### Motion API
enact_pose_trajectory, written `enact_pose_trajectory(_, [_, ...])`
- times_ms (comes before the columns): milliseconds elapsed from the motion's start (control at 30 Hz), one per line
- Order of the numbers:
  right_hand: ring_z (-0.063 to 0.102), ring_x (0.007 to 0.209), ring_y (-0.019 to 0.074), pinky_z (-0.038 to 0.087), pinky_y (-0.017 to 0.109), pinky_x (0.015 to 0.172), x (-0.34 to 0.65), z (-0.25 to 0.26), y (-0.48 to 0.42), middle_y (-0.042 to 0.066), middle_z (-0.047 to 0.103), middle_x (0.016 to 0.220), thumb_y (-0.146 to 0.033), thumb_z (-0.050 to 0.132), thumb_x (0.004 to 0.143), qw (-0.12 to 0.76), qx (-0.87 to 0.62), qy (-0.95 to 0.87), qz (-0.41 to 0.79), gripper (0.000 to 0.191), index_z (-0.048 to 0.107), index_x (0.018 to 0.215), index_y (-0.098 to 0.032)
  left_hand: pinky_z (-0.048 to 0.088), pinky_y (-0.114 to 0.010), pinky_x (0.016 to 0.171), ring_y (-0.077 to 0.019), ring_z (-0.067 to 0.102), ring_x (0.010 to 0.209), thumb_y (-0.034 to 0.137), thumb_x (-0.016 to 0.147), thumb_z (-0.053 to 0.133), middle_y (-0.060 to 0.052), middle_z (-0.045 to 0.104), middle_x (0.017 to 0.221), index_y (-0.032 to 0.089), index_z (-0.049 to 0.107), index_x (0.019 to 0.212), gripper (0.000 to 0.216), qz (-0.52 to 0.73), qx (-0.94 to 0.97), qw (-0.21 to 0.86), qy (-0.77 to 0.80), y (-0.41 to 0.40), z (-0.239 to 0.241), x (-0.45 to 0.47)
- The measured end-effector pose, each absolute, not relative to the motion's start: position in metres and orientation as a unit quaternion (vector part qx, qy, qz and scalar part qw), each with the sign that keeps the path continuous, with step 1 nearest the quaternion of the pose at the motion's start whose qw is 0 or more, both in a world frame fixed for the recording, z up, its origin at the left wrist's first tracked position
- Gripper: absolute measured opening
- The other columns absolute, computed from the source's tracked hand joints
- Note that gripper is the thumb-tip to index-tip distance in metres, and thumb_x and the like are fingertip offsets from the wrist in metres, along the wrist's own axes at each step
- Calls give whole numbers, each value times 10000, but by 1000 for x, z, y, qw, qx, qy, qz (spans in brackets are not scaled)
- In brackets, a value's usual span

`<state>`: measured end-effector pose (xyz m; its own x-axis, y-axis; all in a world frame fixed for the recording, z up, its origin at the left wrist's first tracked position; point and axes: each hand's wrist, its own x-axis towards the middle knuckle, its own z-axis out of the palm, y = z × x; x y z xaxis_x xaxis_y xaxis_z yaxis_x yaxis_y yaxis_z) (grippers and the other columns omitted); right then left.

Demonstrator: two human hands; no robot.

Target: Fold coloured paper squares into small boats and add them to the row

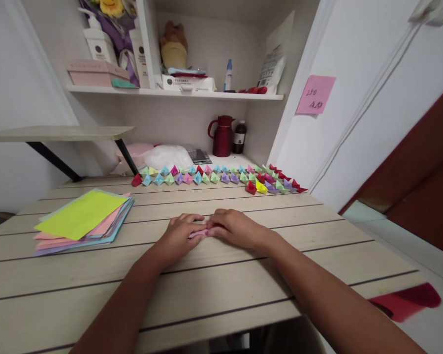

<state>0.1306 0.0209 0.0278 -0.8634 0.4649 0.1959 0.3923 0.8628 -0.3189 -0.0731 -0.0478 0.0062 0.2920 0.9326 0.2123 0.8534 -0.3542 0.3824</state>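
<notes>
A small folded piece of pink paper [198, 233] is pinched between my two hands just above the middle of the striped table [221, 290]. My left hand [179, 236] grips its left end with thumb and fingers. My right hand [231, 227] closes on the other end, and its fingers cover much of the paper. Beyond the hands, rows of small folded paper boats [197, 179] in many colours stand along the table's back. A stack of coloured paper sheets [84, 214], yellow-green on top, lies to the left of my left hand.
A raised wooden stand [59, 132] with black legs rises at the back left. Behind the boats are a dark red jug [222, 137], a brown bottle [239, 137] and a white plastic bag [169, 157]. A pink note [315, 95] is stuck to the wall.
</notes>
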Motion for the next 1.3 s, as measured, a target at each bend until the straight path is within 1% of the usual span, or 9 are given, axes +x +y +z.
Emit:
enact_pose_trajectory(100, [568,825,196,386,292,732,133,28,22,71,621,958,-511,645,805,120,-218,-962,110,411,640,1061,-190,336,-437,1030,-228,478,1222,258,891,499,-39,598,1303,326,664,1152,317,206,800,96,555,-47,7,-72])
enact_pose_trajectory(333, [585,802,181,374,300,759,122,26,16,97,651,920,-305,461,946,121,-253,-960,17,262,663,1041,-167,316,-436,1055,-227,492,1209,309,865,550,-29,633,1244,323,707,1063,253,245,774,160,562,-47,15,-69])
enact_pose_trajectory(433, [584,782,159,376,266,724,120,24,18,64,674,874,-320,516,916,168,-263,-945,98,225,694,943,-185,340,-402,1039,-242,535,1141,296,696,725,-33,664,1139,289,755,882,188,349,710,240,562,-43,13,-69])
enact_pose_trajectory(533, [555,683,130,374,230,632,119,20,20,24,657,749,-325,583,864,237,-274,-898,249,197,697,835,-167,423,-347,928,-234,593,990,289,670,723,-54,683,978,222,738,720,85,433,640,277,571,-41,13,-65])
enact_pose_trajectory(733, [432,514,89,341,209,506,114,20,17,-34,530,581,-345,618,801,314,-282,-744,518,207,664,785,-144,465,-263,641,-175,620,694,398,741,660,-27,686,743,173,695,866,260,480,577,326,575,-49,21,-55])
enact_pose_trajectory(933, [458,528,95,357,220,522,110,31,9,-28,538,579,-342,637,780,381,-280,-708,524,202,656,733,-146,465,-253,677,-142,620,699,358,680,772,-28,689,795,166,559,1173,570,588,431,460,507,-55,26,-47])
enact_pose_trajectory(1033, [478,555,103,368,228,551,110,32,10,-26,544,586,-356,636,789,413,-261,-701,519,217,645,728,-148,483,-288,748,-140,618,722,357,678,781,-45,689,850,166,594,1119,515,601,403,500,476,-57,28,-44])
enact_pose_trajectory(1200, [471,570,109,362,230,564,108,30,11,-30,533,583,-342,633,789,435,-249,-687,526,198,629,738,-151,469,-226,704,-91,564,643,339,661,795,-5,640,733,140,655,735,255,610,376,511,475,-57,29,-44])
enact_pose_trajectory(1300, [456,592,107,348,226,569,106,28,8,-28,539,620,-300,633,775,414,-252,-699,525,155,612,726,-154,468,-216,713,-86,557,651,314,633,812,5,637,730,140,663,750,257,638,353,487,480,-56,28,-47])
